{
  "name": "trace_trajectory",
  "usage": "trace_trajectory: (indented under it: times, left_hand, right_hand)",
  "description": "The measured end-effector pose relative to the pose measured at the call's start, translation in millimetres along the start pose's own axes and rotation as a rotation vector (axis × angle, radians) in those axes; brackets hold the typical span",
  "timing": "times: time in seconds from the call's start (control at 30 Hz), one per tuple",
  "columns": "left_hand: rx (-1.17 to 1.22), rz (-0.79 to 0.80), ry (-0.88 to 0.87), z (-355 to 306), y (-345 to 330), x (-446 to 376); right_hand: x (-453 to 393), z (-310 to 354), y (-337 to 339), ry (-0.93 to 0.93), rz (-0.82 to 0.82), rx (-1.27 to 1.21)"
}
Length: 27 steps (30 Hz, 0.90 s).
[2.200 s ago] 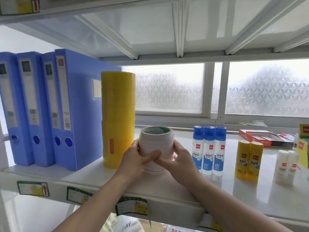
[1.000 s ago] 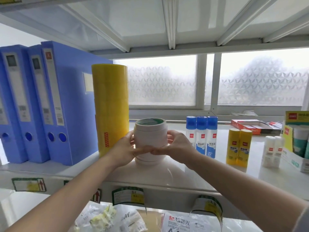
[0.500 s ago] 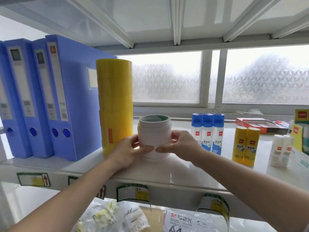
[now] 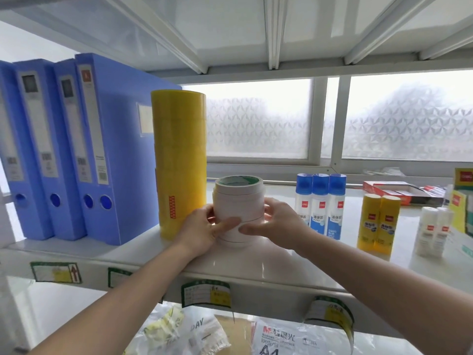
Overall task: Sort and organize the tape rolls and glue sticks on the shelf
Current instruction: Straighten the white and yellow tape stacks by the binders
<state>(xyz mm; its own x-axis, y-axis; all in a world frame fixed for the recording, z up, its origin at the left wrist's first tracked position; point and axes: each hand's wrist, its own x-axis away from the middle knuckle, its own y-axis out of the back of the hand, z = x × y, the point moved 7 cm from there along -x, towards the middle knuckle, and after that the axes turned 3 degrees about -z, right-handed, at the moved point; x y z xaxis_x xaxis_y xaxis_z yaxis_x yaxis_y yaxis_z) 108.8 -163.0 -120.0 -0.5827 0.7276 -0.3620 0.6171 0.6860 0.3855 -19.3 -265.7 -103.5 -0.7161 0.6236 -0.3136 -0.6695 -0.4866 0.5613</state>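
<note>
White tape stack (image 4: 239, 208) held on the shelf (image 4: 281, 262) by both hands, left hand (image 4: 202, 230) and right hand (image 4: 275, 224) curled round it. Yellow tape stack (image 4: 180, 160) just left, blue-capped glue bottles (image 4: 320, 204) and yellow glue sticks (image 4: 378, 222) right already grouped. Nearly done, I'd say; final alignment left.

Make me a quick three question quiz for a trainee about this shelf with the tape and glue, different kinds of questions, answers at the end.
1. True or false: both hands grip the white tape stack.
2. Which stands directly left of that stack? A) yellow tape stack B) blue-capped glue bottles C) yellow glue sticks
3. Fill in: the blue-capped glue bottles number ____.

Key: 1. True: the left hand and right hand curl round its sides. 2. A. 3. Three.
</note>
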Motion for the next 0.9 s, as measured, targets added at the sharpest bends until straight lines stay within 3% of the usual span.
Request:
trace_trajectory:
  times: [0.17, 0.4, 0.9]
  left_hand:
    - [-0.015, 0.006, -0.001, -2, -2, 3]
    - [-0.040, 0.164, 0.060, 8, -6, 7]
    - [-0.225, 0.048, 0.045, 9, 3, 4]
  right_hand:
    - [1, 5, -4, -0.012, 0.026, 0.061]
    - [2, -7, -10, -0.096, 0.092, 0.111]
    - [2, -8, -8, -0.061, 0.018, 0.198]
